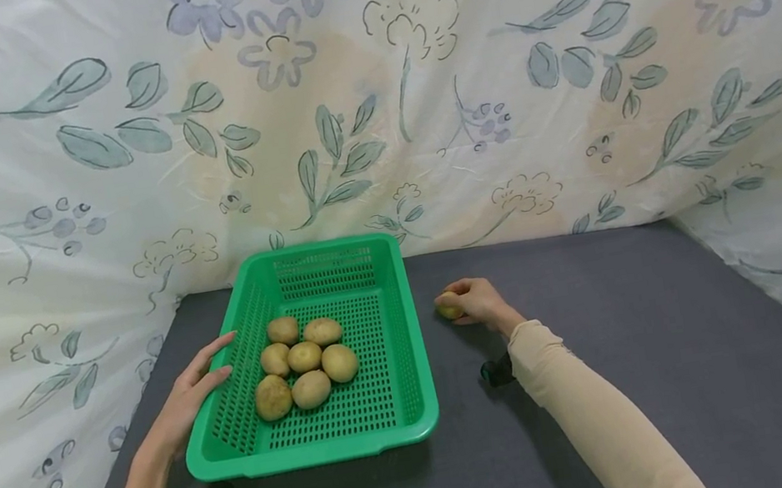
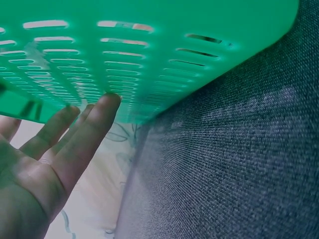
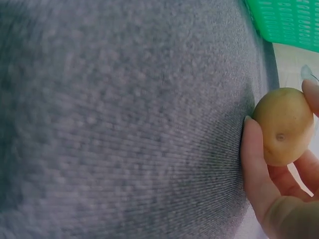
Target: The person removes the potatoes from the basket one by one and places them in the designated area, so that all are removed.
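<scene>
A green perforated basket (image 1: 404, 436) holds several potatoes (image 1: 304, 356), grouped toward its left and middle. The left hand (image 1: 190, 396) touches the basket's left rim with its fingers spread and fairly straight; in the left wrist view that hand (image 2: 55, 154) lies against the outer side wall (image 2: 164, 30). To the right of the basket, the right hand (image 1: 477, 303) pinches one potato (image 1: 449, 305) between thumb and fingers. The right wrist view shows this potato (image 3: 284, 127) in the fingers of the right hand (image 3: 281, 184), close to the dark cloth surface.
A dark grey cloth (image 1: 604, 347) covers the table under the basket and right arm. Behind and at both sides hangs a pale curtain (image 1: 422, 146) with flower and leaf prints. Part of the basket (image 3: 289, 22) shows at the right wrist view's upper right corner.
</scene>
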`<move>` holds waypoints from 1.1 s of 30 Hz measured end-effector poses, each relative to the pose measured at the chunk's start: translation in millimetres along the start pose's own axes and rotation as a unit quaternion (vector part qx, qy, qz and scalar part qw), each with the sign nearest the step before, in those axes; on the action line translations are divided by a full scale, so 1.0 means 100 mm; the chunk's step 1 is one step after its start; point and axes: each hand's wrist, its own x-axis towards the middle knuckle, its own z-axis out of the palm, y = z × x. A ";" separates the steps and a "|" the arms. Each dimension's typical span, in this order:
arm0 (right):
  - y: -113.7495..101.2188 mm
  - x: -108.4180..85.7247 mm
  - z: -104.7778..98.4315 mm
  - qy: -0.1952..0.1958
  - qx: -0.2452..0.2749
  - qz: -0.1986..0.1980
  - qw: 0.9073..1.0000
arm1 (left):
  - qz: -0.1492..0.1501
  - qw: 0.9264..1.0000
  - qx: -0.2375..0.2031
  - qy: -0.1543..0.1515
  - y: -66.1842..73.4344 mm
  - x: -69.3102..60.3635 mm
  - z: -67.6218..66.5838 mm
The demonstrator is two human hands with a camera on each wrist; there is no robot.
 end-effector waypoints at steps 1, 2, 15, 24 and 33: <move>0.00 0.00 0.00 0.002 -0.002 -0.002 1.000 | 0.000 1.000 0.001 0.000 0.00 0.00 0.00; 0.00 -0.01 0.01 0.003 -0.003 -0.005 1.000 | -0.001 1.000 0.001 0.000 0.00 0.00 0.00; -0.01 -0.04 0.04 0.012 -0.013 -0.031 0.999 | -0.004 1.000 -0.003 -0.001 0.00 0.00 -0.01; 0.03 -0.04 0.03 0.005 -0.008 -0.023 1.000 | -0.004 1.000 -0.014 -0.004 -0.01 0.00 -0.01; 0.03 -0.07 -0.05 -0.003 0.092 0.012 0.996 | -0.006 0.999 -0.042 -0.012 -0.02 -0.01 0.00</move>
